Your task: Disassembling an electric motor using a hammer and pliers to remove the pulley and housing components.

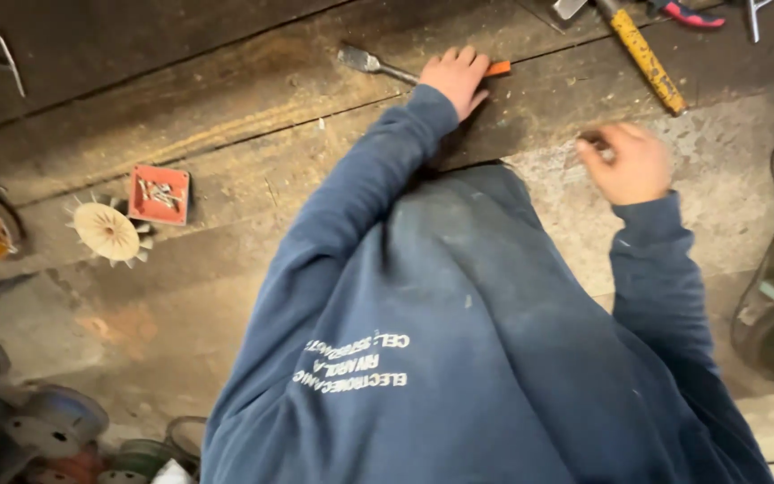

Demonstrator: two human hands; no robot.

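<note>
**Worktop stock, seen from the head camera**

Overhead, single view, items as found:

1. Left hand (455, 79): reaches forward across the worn wooden worktop (253, 99), palm down, fingers laid over the shaft of a chisel (405, 70). The chisel has a metal end pointing left and an orange handle showing just right of the fingers. Whether the fingers close round the tool or merely press on it cannot be told.

2. Right hand (627, 163): held over the paler, scuffed part of the worktop, fingers curled in narrowly, pinching a small dark item (595, 142) at the fingertips; too small to tell what it is.

3. Both arms in dark blue sleeves; the blue sweatshirt (459, 341) fills the lower middle of the frame.

4. Hammer with yellow handle (645, 59): lies at the top right, well apart from both hands.

5. Red-handled tool (693, 15): top edge, beside the hammer.

6. Cream plastic fan wheel (107, 231): left side, touching a small red square tray (159, 194) that holds screws.

7. Round metal parts (55, 421): heaped at the lower left corner.
</note>
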